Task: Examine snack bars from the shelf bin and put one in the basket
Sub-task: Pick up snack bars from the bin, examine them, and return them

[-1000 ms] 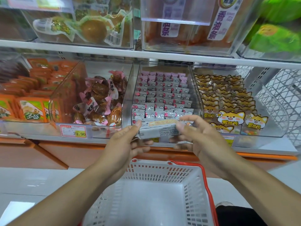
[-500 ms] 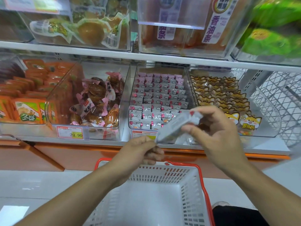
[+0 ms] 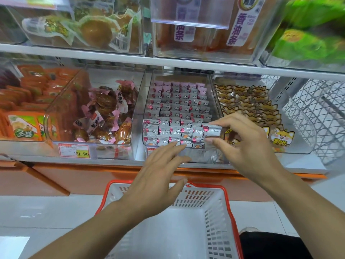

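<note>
Standing over the basket (image 3: 222,217), we note it sits lowest and nearest, white mesh with a red rim, nothing visible inside it on the part we can see. Above its rim hangs our left hand (image 3: 158,176), grip spread, fingers straight and holding nothing, fingertips reaching toward the front wall of the shelf bin (image 3: 147,128). Just right and slightly farther, our right hand (image 3: 248,146) pinches one snack bar (image 3: 212,130) between thumb and fingers, the silver wrapper held level at the bin's front right corner, above the rows of like bars. We judge the examining is in progress and nothing has gone into the basket. To do it well: keep the pinch at one end of the wrapper so the printed face stays readable, bring the free left hand under the other end to steady it, turn it slowly. Risk, as we see it: the foil looks slick and a light pinch could drop it back among the rows. Beyond, neighbouring bins hold pink-wrapped brown snacks (image 3: 104,116) and cat-printed packets (image 3: 248,107); a price tag (image 3: 74,150) sits below left.
</note>
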Available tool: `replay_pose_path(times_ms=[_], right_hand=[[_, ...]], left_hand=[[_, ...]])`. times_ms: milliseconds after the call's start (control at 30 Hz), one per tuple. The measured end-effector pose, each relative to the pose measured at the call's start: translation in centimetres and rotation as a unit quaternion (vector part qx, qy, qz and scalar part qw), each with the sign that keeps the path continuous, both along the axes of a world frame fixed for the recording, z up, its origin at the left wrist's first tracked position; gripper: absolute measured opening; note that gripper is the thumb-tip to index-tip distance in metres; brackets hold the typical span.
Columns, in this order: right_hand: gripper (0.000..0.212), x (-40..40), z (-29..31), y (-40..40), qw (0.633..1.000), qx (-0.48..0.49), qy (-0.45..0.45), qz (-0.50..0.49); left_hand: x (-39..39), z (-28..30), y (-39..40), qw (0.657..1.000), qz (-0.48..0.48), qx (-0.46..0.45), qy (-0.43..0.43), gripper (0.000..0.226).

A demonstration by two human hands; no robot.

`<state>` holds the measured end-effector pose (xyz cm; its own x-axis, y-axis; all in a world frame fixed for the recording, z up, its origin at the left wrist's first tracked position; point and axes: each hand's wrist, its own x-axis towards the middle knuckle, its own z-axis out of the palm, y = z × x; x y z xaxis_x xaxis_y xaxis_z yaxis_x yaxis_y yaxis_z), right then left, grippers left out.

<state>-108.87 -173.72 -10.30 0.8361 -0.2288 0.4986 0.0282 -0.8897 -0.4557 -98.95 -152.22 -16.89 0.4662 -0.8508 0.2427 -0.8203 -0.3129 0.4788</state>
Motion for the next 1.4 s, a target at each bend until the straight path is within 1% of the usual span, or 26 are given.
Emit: replay_pose_path(times_ms=[133,200,267,333,367,467,633,800,867,933,1000,1067,1100,1167,1233,1267,1300,1333,1400], right_hand=[[0.032,0.9,-0.5,0.0,0.998,-0.028,0.058,0.004],[0.033,1.1,-0.7,0.1,0.995,-0.065,0.079,-0.007],[0.032,1.1,-0.7,0.1,0.992,-0.09,0.082,-0.034],[0.028,1.1,-0.5,0.0,0.989,-0.085,0.096,-0.076],[0.027,1.1,-0.4,-0.2,0.984,-0.1,0.112,-0.092],[0.025,1.1,-0.7,-0.8,0.962,-0.203,0.155,-0.094],[0.022,1.5,-0.5,-1.3,0.945,-0.285,0.143,-0.071],[0.03,1.9,-0.1,-1.1,0.953,-0.279,0.1,-0.059],[0.03,1.7,-0.2,-0.9,0.955,-0.273,0.101,-0.059],[0.023,1.6,0.0,-0.5,0.95,-0.265,0.142,-0.081],[0.008,1.4,0.1,0.2,0.924,-0.299,0.216,-0.1],[0.027,1.2,-0.8,0.6,0.886,-0.339,0.299,-0.104],[0.032,1.1,-1.0,0.8,0.875,-0.35,0.316,-0.107],[0.03,1.1,-0.9,1.0,0.875,-0.36,0.303,-0.116],[0.019,1.5,-0.4,0.7,0.902,-0.339,0.232,-0.131],[0.015,1.8,-0.2,0.4,0.916,-0.324,0.193,-0.138],[0.014,2.0,-0.2,0.0,0.922,-0.316,0.171,-0.145],[0.016,2.3,-0.2,-0.3,0.92,-0.318,0.172,-0.154],[0.019,2.9,-0.5,-0.5,0.907,-0.327,0.207,-0.164]], left_hand=[[0.0,-0.2,-0.3,0.999,-0.005,0.03,-0.02,0.052],[0.1,-0.3,-0.3,0.999,-0.011,0.038,-0.031,0.05],[0.1,-0.3,-0.4,0.998,-0.012,0.047,-0.04,0.047],[0.0,-0.3,-0.4,0.997,-0.012,0.053,-0.046,0.043],[0.0,-0.3,-0.4,0.997,-0.012,0.054,-0.046,0.041],[0.1,-0.1,-0.3,0.997,-0.015,0.056,-0.046,0.036],[-0.1,0.1,-0.3,0.997,-0.013,0.07,-0.041,0.035],[-0.1,0.2,-0.3,0.996,-0.012,0.078,-0.038,0.034],[-0.2,0.2,-0.4,0.996,-0.011,0.078,-0.035,0.034],[-0.2,0.2,-0.4,0.996,-0.011,0.078,-0.031,0.034],[-0.1,0.1,-0.4,0.996,-0.011,0.077,-0.03,0.034],[-0.1,0.1,-0.4,0.996,-0.011,0.078,-0.033,0.034],[-0.1,0.1,-0.4,0.996,-0.011,0.078,-0.034,0.034],[-0.2,0.1,-0.5,0.996,-0.01,0.08,-0.036,0.034],[-0.2,0.1,-0.5,0.996,-0.009,0.081,-0.037,0.035],[-0.2,0.2,-0.4,0.996,-0.009,0.082,-0.035,0.034],[-0.2,0.2,-0.4,0.996,-0.01,0.082,-0.033,0.034],[-0.2,0.2,-0.4,0.996,-0.009,0.083,-0.032,0.034],[-0.3,0.3,-0.4,0.996,-0.008,0.084,-0.03,0.034]])
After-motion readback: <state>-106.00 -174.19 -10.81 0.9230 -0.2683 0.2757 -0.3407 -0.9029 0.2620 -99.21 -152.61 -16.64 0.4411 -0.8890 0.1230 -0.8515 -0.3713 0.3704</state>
